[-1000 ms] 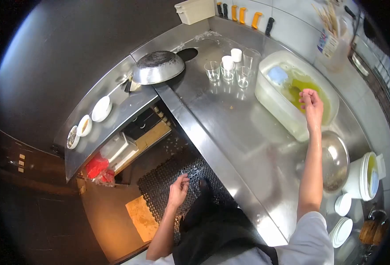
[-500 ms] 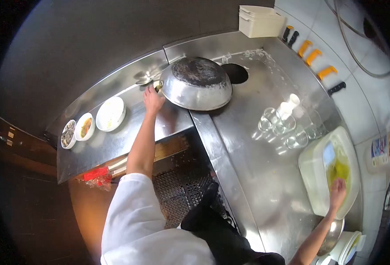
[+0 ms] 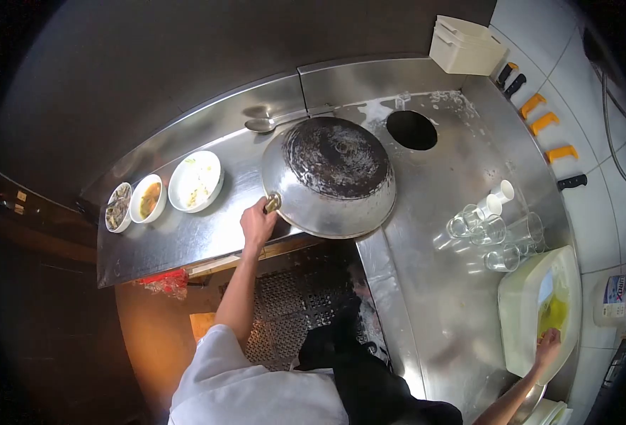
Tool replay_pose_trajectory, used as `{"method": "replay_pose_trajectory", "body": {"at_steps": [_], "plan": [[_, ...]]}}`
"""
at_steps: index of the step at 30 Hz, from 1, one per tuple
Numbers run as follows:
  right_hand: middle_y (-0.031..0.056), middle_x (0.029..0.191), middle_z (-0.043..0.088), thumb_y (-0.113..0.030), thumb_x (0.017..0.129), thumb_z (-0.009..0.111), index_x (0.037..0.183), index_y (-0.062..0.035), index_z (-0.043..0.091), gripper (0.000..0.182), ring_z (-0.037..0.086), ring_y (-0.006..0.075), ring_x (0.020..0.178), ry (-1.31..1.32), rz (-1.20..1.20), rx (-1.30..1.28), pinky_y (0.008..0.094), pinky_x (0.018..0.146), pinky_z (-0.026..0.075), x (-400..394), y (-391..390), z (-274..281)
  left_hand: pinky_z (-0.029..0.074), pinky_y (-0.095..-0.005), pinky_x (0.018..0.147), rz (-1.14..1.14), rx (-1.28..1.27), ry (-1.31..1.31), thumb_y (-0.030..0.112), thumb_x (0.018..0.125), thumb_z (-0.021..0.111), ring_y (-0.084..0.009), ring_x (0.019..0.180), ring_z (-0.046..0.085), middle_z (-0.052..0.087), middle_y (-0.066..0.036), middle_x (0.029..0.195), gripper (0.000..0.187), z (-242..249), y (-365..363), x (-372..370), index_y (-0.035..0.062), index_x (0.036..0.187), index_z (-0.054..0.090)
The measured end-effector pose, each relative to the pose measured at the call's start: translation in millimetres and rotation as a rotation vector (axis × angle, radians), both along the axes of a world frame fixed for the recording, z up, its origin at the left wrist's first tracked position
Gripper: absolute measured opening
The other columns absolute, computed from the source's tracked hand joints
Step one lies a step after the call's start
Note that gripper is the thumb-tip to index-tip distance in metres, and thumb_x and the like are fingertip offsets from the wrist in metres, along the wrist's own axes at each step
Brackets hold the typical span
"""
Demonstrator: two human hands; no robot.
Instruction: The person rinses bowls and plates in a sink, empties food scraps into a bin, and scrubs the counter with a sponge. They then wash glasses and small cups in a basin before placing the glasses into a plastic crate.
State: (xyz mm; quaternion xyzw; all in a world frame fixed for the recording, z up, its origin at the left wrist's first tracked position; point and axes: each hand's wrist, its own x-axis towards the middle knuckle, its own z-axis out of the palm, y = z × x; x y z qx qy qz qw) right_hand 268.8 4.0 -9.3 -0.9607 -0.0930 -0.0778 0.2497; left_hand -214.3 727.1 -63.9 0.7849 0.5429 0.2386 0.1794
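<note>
1. Left hand (image 3: 257,225) pinches the handle (image 3: 272,204) of the upside-down pan (image 3: 334,166), whose rim reaches the counter's front edge; a pull towards me could tip it off onto the floor mat (image 3: 277,308).
2. Wet fingers, if they are wet, could slip on that small handle.
3. Swinging the pan left could knock the nearest bowl (image 3: 212,198), just left of that hand, spilling its scraps.
4. Right hand (image 3: 548,347) is curled over the tub (image 3: 517,329); I cannot tell whether it holds anything. Jerking it forward could topple the glasses (image 3: 492,230) beyond.
</note>
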Motion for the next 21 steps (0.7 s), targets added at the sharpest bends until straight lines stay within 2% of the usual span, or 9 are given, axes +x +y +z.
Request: {"method": "replay_pose_trajectory", "body": {"at_steps": [3, 6, 15, 18, 20, 21], "plan": [[0.0072, 0.072, 0.062, -0.025, 0.097, 0.049, 0.102, -0.0014, 0.058, 0.026, 0.057, 0.0117, 0.053, 0.018, -0.033, 0.032, 0.0263, 0.046, 0.044, -1, -2, -3, 0.046, -0.0475, 0.066, 0.089, 0.046, -0.012, 0.023, 0.074, 0.063, -0.0416, 0.073, 0.061, 0.063, -0.021, 0.073, 0.023, -2, -11, -5, 0.007, 0.09, 0.064], [0.0114, 0.078, 0.067, -0.025, 0.096, 0.049, 0.105, -0.001, 0.061, 0.029, 0.063, 0.0175, 0.062, 0.068, -0.055, 0.055, 0.0304, 0.057, 0.05, -4, -7, -2, 0.046, -0.0467, 0.064, 0.191, 0.057, -0.044, 0.02, 0.073, 0.064, -0.0416, 0.071, 0.061, 0.063, -0.02, 0.072, 0.022, -5, -13, -2, 0.0069, 0.091, 0.063], [0.0126, 0.081, 0.066, -0.026, 0.096, 0.05, 0.104, -0.0012, 0.059, 0.027, 0.064, 0.0172, 0.064, 0.066, -0.043, 0.078, 0.0312, 0.055, 0.049, -17, 10, 10, 0.045, -0.0448, 0.064, 0.376, 0.044, -0.122, 0.022, 0.076, 0.065, -0.0387, 0.068, 0.06, 0.063, -0.018, 0.072, 0.023, 1, -17, -1, 0.0064, 0.093, 0.063], [0.0154, 0.088, 0.067, -0.026, 0.095, 0.052, 0.108, -0.0016, 0.06, 0.029, 0.066, 0.022, 0.072, 0.108, -0.063, -0.013, 0.0343, 0.062, 0.051, -14, 12, 18, 0.045, -0.0468, 0.067, 0.43, 0.071, -0.153, 0.02, 0.076, 0.064, -0.0401, 0.073, 0.061, 0.065, -0.02, 0.077, 0.024, -1, -18, -2, 0.0076, 0.096, 0.063], [0.0191, 0.099, 0.068, -0.027, 0.093, 0.054, 0.114, -0.0006, 0.06, 0.034, 0.067, 0.0274, 0.088, 0.015, -0.002, -0.033, 0.0376, 0.075, 0.051, 22, -29, -18, 0.046, -0.0491, 0.069, 0.448, 0.244, -0.1, 0.021, 0.076, 0.065, -0.041, 0.075, 0.062, 0.066, -0.02, 0.08, 0.027, -16, -7, -9, 0.0094, 0.101, 0.064], [0.0229, 0.115, 0.063, -0.027, 0.092, 0.056, 0.121, 0.0022, 0.056, 0.041, 0.06, 0.0312, 0.108, 0.108, -0.034, -0.044, 0.0392, 0.093, 0.045, 20, -21, -8, 0.046, -0.0501, 0.07, 0.466, 0.23, -0.051, 0.022, 0.076, 0.065, -0.0412, 0.077, 0.062, 0.066, -0.019, 0.083, 0.03, -21, -1, -14, 0.0115, 0.105, 0.063]]}}
